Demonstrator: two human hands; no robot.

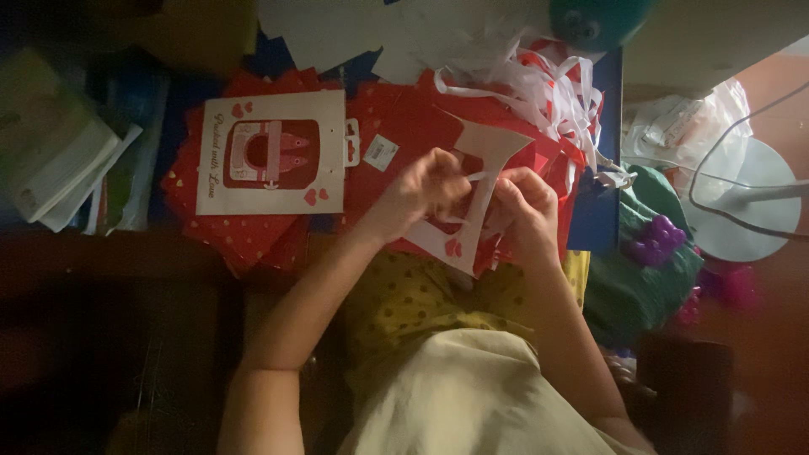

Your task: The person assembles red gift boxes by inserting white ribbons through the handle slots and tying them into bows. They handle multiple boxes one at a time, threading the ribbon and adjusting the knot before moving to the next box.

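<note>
- The cut-out piece (482, 181) between the left hand (419, 190) and right hand (524, 211) looked like thin matt card, pale with small red hearts.
- The red sheets (244, 236) beneath appeared to be matt paper, dotted.
- The white frame card (271, 152) seemed smooth, matt cardboard.
- The white strips (548, 88) were curled paper trimmings.
- The yellow garment (404, 303) was soft cloth.
- The bag (683, 126) looked like crinkled, glossy plastic.

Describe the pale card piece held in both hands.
The card piece is pale, flat and stiff-looking, like thin cardboard: a wide top narrowing into a long stem, with a small red heart near its lower end. It slants above the red sheets. The left hand and right hand pinch its middle.
</note>
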